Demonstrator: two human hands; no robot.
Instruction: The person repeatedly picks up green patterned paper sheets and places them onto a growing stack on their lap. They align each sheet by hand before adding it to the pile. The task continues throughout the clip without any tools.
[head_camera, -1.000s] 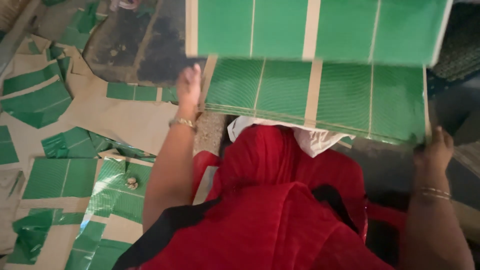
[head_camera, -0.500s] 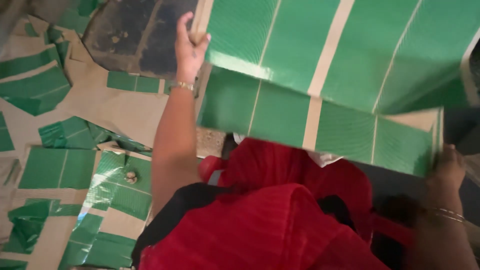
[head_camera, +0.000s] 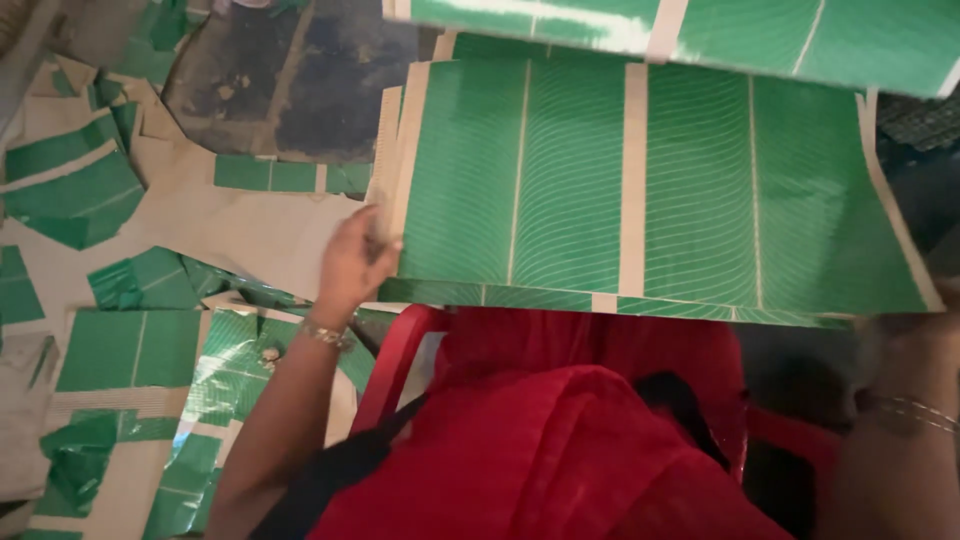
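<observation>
I hold a stack of large green printed sheets (head_camera: 660, 180) with tan borders and strips, spread flat above my lap. My left hand (head_camera: 352, 262) grips the stack's left edge, with a thin bangle on the wrist. At the lower right corner of the stack my right hand (head_camera: 905, 345) is partly hidden under the sheets and blurred, its wrist also in bangles. Another green sheet (head_camera: 700, 30) overlaps the stack along the top of the view. Red clothing (head_camera: 560, 440) covers my lap below.
Several green and tan sheet offcuts (head_camera: 130, 350) litter the floor at the left, some crumpled. A dark stained patch of floor (head_camera: 290, 80) lies at the upper left. A red chair edge (head_camera: 395, 365) shows beside my left arm.
The sheet stack has levelled out and come closer, filling more of the view. My left hand slid down along its left edge.
</observation>
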